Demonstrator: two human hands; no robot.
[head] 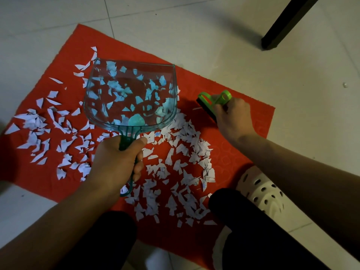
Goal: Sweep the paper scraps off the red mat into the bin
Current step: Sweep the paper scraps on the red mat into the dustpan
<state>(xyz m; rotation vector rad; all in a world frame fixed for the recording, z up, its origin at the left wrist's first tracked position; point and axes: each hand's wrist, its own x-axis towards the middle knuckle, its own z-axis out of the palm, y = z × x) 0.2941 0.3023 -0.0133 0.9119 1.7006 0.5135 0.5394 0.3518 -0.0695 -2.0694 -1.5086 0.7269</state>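
Note:
A red mat (239, 151) lies on the tiled floor, strewn with several white paper scraps (187, 152). My left hand (116, 162) grips the green handle of a clear teal dustpan (130, 94), held above the mat's middle; scraps show through its pan, and I cannot tell whether they lie in it or under it. My right hand (232, 117) holds a small bright-green brush (212, 103) with dark bristles, set down on the mat to the right of the dustpan. No bin is in view.
A dark furniture leg (282, 26) stands on the floor at the upper right. A white perforated shoe (261, 190) rests at the mat's right edge. My dark-clothed knees (249, 227) are over the mat's near side.

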